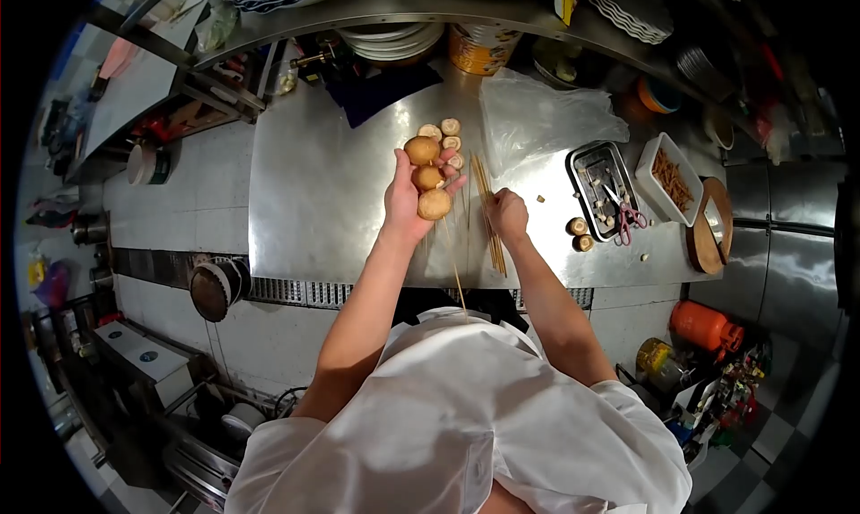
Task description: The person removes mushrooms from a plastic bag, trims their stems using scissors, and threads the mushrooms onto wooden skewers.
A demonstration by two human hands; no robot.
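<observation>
My left hand (406, 196) is wrapped round a mushroom skewer, with three brown mushrooms (428, 178) in a row on its stick. The bare end of the stick (455, 267) points back toward my white top. Beyond the fingers, several pale mushrooms (451, 128) lie in a cluster on the steel table, partly hidden by the hand. My right hand (509, 216) is closed, its fingertips at a bundle of bamboo skewers (494, 245) on the table. It seems to pinch a skewer there, though the fingertips are partly hidden.
Right of my right hand, two brown mushrooms (580, 234) sit beside a black-rimmed tray (576, 178) with pink-handled scissors (629, 220). A white container (663, 145) of brown strips and a round wooden board (706, 245) stand further right. A clear plastic bag (546, 120) lies behind; a shelf (394, 8) overhangs the back.
</observation>
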